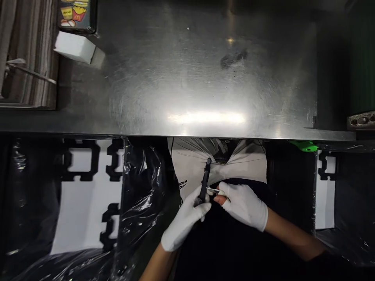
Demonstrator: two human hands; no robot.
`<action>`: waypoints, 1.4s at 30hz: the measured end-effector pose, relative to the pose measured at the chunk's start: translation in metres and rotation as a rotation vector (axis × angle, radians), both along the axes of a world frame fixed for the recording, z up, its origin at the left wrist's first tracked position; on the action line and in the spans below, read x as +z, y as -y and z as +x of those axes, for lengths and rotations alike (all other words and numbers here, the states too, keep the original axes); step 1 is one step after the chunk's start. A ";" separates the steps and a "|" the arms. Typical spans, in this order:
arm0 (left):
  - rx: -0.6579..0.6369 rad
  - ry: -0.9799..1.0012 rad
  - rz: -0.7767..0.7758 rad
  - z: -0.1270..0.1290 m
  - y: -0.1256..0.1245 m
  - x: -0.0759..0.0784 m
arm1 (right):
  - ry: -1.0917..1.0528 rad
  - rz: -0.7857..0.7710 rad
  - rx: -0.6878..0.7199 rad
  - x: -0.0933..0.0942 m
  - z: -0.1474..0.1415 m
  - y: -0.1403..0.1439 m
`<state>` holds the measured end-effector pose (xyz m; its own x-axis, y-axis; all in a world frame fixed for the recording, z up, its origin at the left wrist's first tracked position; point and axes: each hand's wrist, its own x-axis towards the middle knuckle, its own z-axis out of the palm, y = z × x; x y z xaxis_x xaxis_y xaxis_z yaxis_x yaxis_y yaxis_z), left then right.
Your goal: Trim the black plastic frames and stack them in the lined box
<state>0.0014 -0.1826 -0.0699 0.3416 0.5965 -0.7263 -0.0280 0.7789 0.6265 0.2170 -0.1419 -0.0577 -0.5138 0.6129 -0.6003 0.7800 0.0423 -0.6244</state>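
Holding a slim black tool upright, the left hand in a white glove wraps its fingers shut around the tool's lower end, below the near edge of the steel surface. Just beside it, the right hand, also white-gloved, pinches a small silvery blade-like piece between thumb and forefinger, its tip meeting the side of the black tool; whether it is a blade or a pin cannot be told. Both hands hover over dark clothing at the person's lap, with a white garment behind the tool. On the far left of the surface lies a small white box, and beyond it sits a phone in a cartoon-printed case. A dark smudge marks the surface far right of middle. Crinkled black plastic sheeting hangs to the left of the hands, beside white board with black cut-out shapes. A green clip sits under the surface's edge at right.
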 end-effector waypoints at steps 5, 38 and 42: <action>-0.006 0.005 0.010 -0.001 -0.001 0.002 | -0.160 0.053 0.017 -0.009 -0.007 0.003; -0.567 -1.051 0.328 0.026 0.000 0.004 | -0.163 0.349 0.185 -0.026 -0.004 0.007; -0.460 -0.959 0.249 0.028 -0.007 0.009 | -0.269 0.262 -0.052 -0.026 0.006 0.005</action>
<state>0.0294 -0.1752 -0.0605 -0.0747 0.7238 -0.6860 0.8173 0.4386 0.3737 0.2235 -0.1469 -0.0832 -0.5962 0.7570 -0.2672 0.5948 0.1929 -0.7804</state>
